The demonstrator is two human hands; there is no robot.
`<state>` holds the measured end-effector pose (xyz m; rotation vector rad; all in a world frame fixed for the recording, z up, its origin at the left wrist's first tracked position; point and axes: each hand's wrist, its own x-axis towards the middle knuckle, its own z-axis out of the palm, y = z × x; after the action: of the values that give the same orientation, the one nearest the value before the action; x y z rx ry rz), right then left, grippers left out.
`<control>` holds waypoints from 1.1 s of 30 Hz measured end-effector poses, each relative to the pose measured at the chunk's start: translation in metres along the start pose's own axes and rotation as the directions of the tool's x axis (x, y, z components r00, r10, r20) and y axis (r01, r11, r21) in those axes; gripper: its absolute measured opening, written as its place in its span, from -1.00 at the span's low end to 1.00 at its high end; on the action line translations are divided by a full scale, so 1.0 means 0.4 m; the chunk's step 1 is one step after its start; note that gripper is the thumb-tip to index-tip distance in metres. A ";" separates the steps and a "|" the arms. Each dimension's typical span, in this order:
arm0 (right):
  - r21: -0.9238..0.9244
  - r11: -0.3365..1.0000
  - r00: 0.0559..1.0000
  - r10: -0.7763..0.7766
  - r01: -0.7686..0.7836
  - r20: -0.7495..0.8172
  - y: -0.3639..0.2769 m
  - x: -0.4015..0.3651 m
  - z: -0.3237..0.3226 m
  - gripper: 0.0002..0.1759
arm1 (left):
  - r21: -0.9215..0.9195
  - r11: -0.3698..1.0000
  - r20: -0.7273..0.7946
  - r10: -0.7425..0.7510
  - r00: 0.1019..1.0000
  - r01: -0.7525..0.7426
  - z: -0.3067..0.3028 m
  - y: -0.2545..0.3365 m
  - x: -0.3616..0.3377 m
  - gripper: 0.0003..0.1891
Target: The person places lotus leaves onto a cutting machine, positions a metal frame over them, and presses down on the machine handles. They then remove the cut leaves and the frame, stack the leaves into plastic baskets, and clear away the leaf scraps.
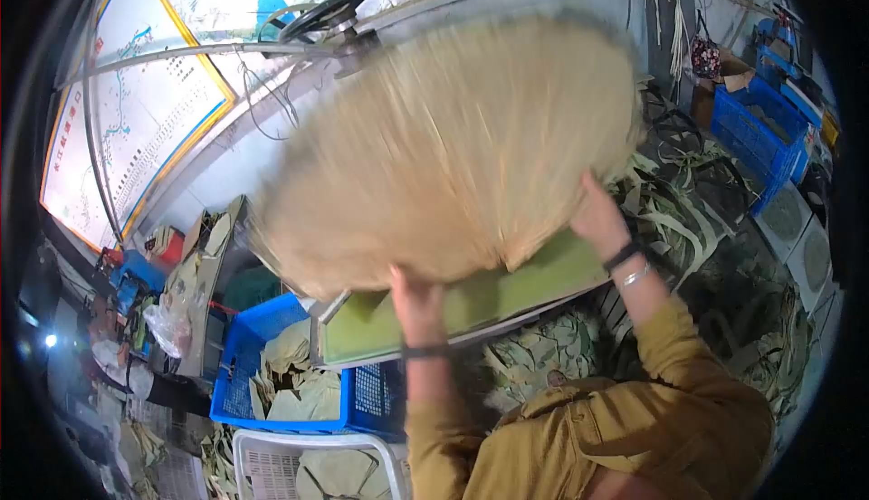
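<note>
A large, pale tan dried palm leaf [453, 147], fan-shaped with pleats spreading from a notch at its lower edge, fills the middle of the view. Its outer rim is smeared by motion. My left hand [418, 305] grips the lower left edge, thumb on top and fingers mostly hidden. On the right edge, my right hand [599, 219] holds the leaf too. Beneath it lies a green work board [534, 287], partly covered by the leaf.
A blue crate [281, 425] with cut leaf pieces stands left, above a white basket [244, 450]. Leaf scraps [679, 215] are heaped right, near another blue crate [756, 129]. Behind the leaf are a steering wheel [339, 4] and wall maps [136, 111].
</note>
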<state>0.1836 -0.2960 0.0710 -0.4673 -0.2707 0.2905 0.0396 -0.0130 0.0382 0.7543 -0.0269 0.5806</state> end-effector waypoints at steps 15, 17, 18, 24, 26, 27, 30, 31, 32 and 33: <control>0.066 0.989 0.991 0.131 -0.131 0.003 0.088 -0.040 -0.132 -0.37 | -0.375 0.921 -0.073 -0.147 0.986 0.110 -0.021 -0.065 -0.157 -0.16; 0.079 0.985 0.985 0.157 -0.152 -0.065 0.113 -0.054 -0.149 -0.40 | -0.239 0.963 -0.058 -0.143 0.988 0.125 -0.026 -0.078 -0.156 -0.09; 0.066 0.994 0.997 0.082 -0.082 0.011 0.101 -0.060 -0.092 -0.39 | -0.234 0.964 -0.060 -0.145 0.988 0.127 -0.002 -0.061 -0.144 -0.09; -0.055 0.996 0.970 -0.052 0.067 0.239 -0.008 -0.130 0.068 -0.19 | -0.098 0.994 -0.150 0.027 0.988 -0.042 0.242 0.145 -0.194 -0.07; -0.049 0.996 0.969 -0.058 0.072 0.240 0.008 -0.165 0.093 -0.17 | -0.068 0.988 -0.190 0.127 0.974 -0.142 0.277 0.145 -0.204 -0.07; 0.020 0.993 0.959 -0.118 0.117 0.259 0.018 -0.169 0.127 -0.16 | -0.034 0.966 -0.217 0.243 0.946 -0.256 0.290 0.149 -0.205 -0.08; 0.140 0.986 0.949 -0.128 0.091 0.289 0.011 -0.187 0.214 -0.21 | -0.046 0.928 -0.215 0.353 0.911 -0.371 0.316 0.188 -0.198 -0.10; 0.178 0.984 0.944 -0.074 0.017 0.320 0.008 -0.189 0.238 -0.26 | -0.006 0.902 -0.196 0.423 0.885 -0.433 0.324 0.204 -0.189 -0.10; 0.210 0.976 0.921 -0.138 0.063 0.364 0.023 -0.195 0.258 -0.33 | -0.184 0.900 -0.135 0.375 0.917 -0.395 0.328 0.219 -0.188 -0.14; 0.209 0.975 0.919 -0.145 0.070 0.366 0.018 -0.195 0.281 -0.33 | -0.188 0.900 -0.128 0.374 0.919 -0.393 0.330 0.226 -0.182 -0.14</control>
<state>0.0741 -0.2709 0.1494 -0.1990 -0.6402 0.2948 -0.0438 -0.0820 0.1767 0.5153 -0.1563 0.9730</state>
